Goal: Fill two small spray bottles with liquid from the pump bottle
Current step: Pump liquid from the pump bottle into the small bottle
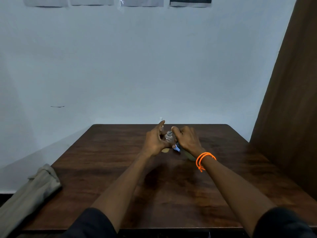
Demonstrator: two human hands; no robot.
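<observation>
- My left hand (155, 141) holds a small clear spray bottle (168, 137) just above the desk (109, 177), toward the far edge and about midway along it. The lower fingers curl round the bottle's body; the forefinger sticks out straight, pointing away from me.
- My right hand (186, 140) is just beside it, fingers curled, thumb and forefinger pinching the bottle's neck or cap (169, 133). Which of the two it is I cannot tell, it is too small and blurred.
- Under my right palm a blue and white part (177, 148) peeks out, and a pale yellowish bottle body (189, 156) shows under my right wrist. My hand covers most of it, so I cannot tell how it lies or whether I am touching it.
- A small yellowish patch (165, 150) shows below my left hand on the desk; what it is I cannot make out.
- Something white and slim (160, 119) stands at the far edge of the desk, behind my left forefinger.
- An orange beaded bracelet (204, 159) is wound round my right wrist.
- A folded beige cloth (30, 191) hangs off the desk's left edge, near the corner closest to me.
- Papers (190, 1) are stuck on the pale wall (137, 66) beyond the desk.
</observation>
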